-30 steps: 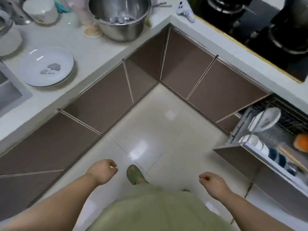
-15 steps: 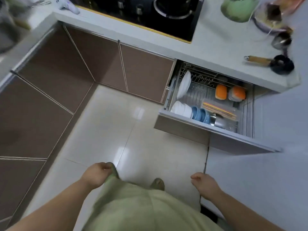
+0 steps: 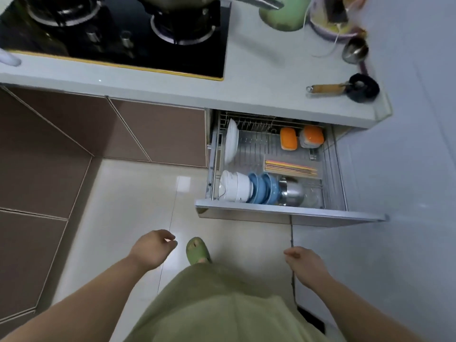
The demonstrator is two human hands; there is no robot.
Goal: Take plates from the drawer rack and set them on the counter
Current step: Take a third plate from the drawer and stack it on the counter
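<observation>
Head view: pale floor tiles (image 3: 128,193), grey counter (image 3: 259,77); at one o'clock white plates (image 3: 232,141) are racked on edge, faces sideways; left hand (image 3: 153,248) and right hand (image 3: 306,265) are loosely curled, empty.

The drawer rack (image 3: 330,169) holds two orange containers (image 3: 288,138), three blue bowls (image 3: 262,188) and one steel pot (image 3: 292,192).

The person wears a loose olive-green garment (image 3: 222,307) and a matching green slipper (image 3: 197,250) with holes; both forearms are bare.
</observation>
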